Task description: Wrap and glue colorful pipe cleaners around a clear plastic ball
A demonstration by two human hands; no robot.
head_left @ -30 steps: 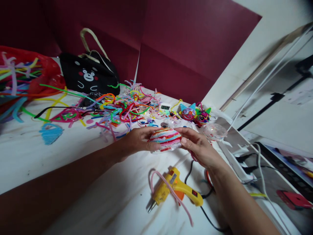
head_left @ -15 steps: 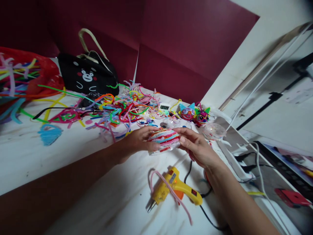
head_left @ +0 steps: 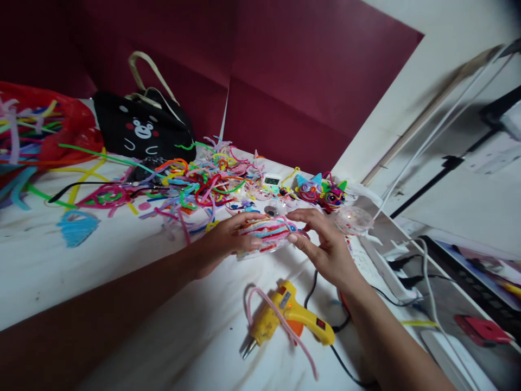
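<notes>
Left hand (head_left: pixel 220 239): clamped on the left end of the striped piece (head_left: pixel 268 234), thumb across its near face
Right hand (head_left: pixel 331 252): thumb and index finger parted about the piece's right end; I cannot tell whether they press on it
Striped piece: banded red, pink, blue and white, between the hands, beyond the glue gun (head_left: pixel 265 324)
Glue gun: yellow, lying on the white table (head_left: pixel 195 331), a pink fuzzy strip (head_left: pixel 303 350) draped over it
Eared figures (head_left: pixel 308 190): two, well beyond the glue gun, rightward
Clear dome (head_left: pixel 354 221): beyond the glue gun, farther right
Fuzzy-strip heap (head_left: pixel 220 182): beyond the glue gun, leftward
Black bag (head_left: pixel 142 146): behind that heap, far left of the glue gun
</notes>
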